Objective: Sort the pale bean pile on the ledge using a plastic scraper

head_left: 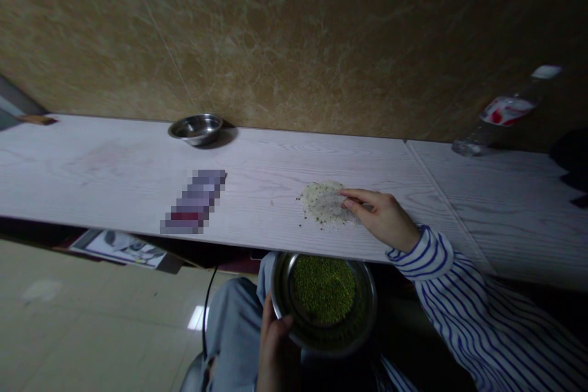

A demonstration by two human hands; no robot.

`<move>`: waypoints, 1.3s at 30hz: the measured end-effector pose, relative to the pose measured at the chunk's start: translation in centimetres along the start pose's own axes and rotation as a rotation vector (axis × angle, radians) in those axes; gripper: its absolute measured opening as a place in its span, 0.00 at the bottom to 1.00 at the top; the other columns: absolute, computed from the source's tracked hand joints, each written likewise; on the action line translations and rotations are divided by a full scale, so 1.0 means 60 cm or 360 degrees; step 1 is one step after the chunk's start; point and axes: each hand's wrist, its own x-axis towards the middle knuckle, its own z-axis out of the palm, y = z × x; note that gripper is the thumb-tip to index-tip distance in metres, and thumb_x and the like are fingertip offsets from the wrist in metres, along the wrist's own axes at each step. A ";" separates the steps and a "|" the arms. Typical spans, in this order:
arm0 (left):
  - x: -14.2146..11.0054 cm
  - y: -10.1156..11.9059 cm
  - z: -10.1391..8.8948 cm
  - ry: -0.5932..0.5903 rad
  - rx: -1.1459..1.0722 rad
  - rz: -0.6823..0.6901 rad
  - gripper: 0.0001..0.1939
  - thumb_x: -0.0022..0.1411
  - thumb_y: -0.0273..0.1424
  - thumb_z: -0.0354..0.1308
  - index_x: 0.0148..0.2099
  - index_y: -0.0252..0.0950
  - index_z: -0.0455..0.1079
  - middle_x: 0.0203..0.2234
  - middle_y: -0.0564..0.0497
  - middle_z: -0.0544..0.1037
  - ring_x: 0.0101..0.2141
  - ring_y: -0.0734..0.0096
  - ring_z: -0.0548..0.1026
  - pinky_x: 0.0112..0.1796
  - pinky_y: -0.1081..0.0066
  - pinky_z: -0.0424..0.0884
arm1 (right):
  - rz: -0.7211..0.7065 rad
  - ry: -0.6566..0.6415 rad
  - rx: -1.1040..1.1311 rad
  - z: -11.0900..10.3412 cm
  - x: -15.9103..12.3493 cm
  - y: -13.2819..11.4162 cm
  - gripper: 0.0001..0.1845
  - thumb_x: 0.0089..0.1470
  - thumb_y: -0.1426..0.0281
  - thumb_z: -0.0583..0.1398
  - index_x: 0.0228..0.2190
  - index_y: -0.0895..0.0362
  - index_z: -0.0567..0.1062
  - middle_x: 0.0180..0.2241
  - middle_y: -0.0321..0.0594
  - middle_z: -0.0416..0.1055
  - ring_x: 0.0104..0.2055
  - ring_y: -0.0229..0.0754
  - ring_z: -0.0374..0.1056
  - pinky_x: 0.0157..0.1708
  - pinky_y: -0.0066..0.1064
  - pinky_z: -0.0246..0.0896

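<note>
Head view: a round stainless steel bowl (281, 300) holding a heap of small green mung beans (324, 289) sits low over the person's light-blue trousers (234, 331), just below the front edge of the pale wood-grain bench (114, 184). The left hand (275, 349) is clamped on the bowl's near side, thumb on the rim, its wrist cut off by the frame's bottom edge. On the bench near that front edge lies a thin, roughly round patch of whitish grains (321, 203) flecked with green. The right hand (381, 217) rests at the patch's edge, fingers together and curled; whether they pinch anything is hard to see. A blue-and-white striped sleeve (427, 257) runs off the lower right. Open bench stretches left to a pixelated flat packet (195, 202), unreadable. A small steel bowl (195, 128) stands against the wall.
</note>
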 end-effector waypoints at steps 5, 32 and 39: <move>-0.001 0.000 0.003 -0.0021 0.0009 -0.0002 0.25 0.53 0.29 0.65 0.54 0.45 0.79 0.45 0.47 0.83 0.50 0.49 0.77 0.50 0.59 0.72 | -0.0057 -0.0043 -0.0002 0.007 -0.010 -0.002 0.15 0.60 0.72 0.60 0.46 0.57 0.84 0.44 0.47 0.84 0.43 0.49 0.81 0.43 0.41 0.77; 0.005 -0.005 -0.009 0.0037 0.0073 -0.0028 0.25 0.52 0.32 0.66 0.55 0.44 0.78 0.46 0.48 0.82 0.51 0.50 0.74 0.48 0.61 0.70 | 0.0132 -0.0049 0.0146 -0.024 -0.059 -0.002 0.15 0.59 0.67 0.61 0.44 0.55 0.84 0.37 0.43 0.85 0.39 0.47 0.82 0.43 0.38 0.79; 0.003 -0.005 -0.006 0.0037 0.0102 0.0012 0.24 0.53 0.31 0.65 0.54 0.44 0.78 0.46 0.49 0.81 0.50 0.52 0.74 0.47 0.62 0.70 | 0.0184 -0.0084 0.0180 -0.017 -0.066 0.002 0.15 0.58 0.68 0.61 0.44 0.56 0.84 0.37 0.44 0.85 0.39 0.47 0.82 0.41 0.36 0.79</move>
